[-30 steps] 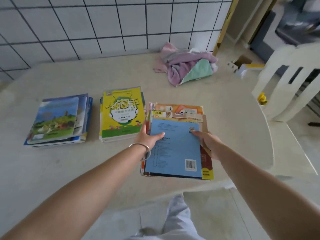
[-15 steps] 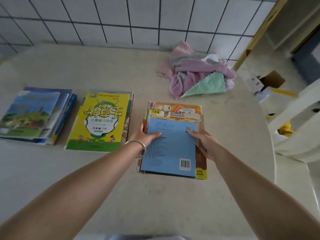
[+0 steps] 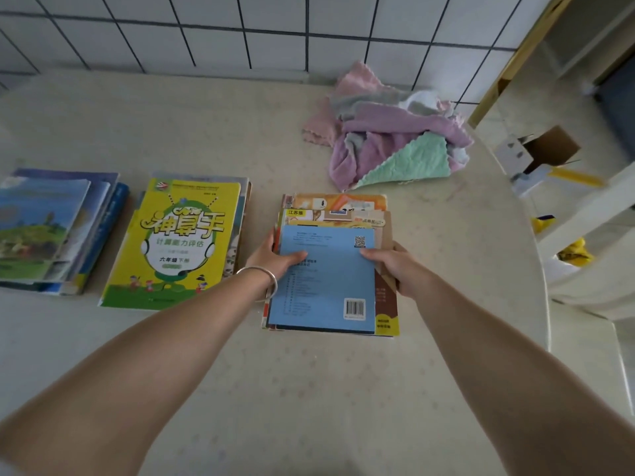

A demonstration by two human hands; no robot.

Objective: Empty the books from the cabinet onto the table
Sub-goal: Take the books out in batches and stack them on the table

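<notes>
Both our bare arms reach forward and down over the pale speckled tabletop [image 3: 309,389], converging on the stack of thin paperback books topped by a light-blue cover with a barcode [image 3: 326,280]. Our left hand [image 3: 275,261], with a silver bangle [image 3: 264,280] at the wrist, grasps the stack's left edge: the thumb lies flat on the blue cover and the fingers are tucked out of sight beside or under the books. Our right hand [image 3: 395,266] grasps the right edge the same way, thumb on top of the blue cover, fingers wrapped down the side over a brown cover beneath. The stack lies flat on the tabletop, near its middle.

Just left of it, apart from our left hand, lies a second pile topped by a yellow-and-green workbook with large Chinese characters [image 3: 182,242]. Farther left sits a third pile of blue landscape-cover books [image 3: 48,231], cut off by the frame edge. Behind the held stack, near the white tiled wall [image 3: 275,25], is a crumpled heap of pink, purple and mint-green cloths [image 3: 391,139].

Compared with half a second ago, our hands keep the same grip on the same edges, and the stack has not shifted relative to the yellow workbook; only the view has moved slightly closer and to the left.
</notes>
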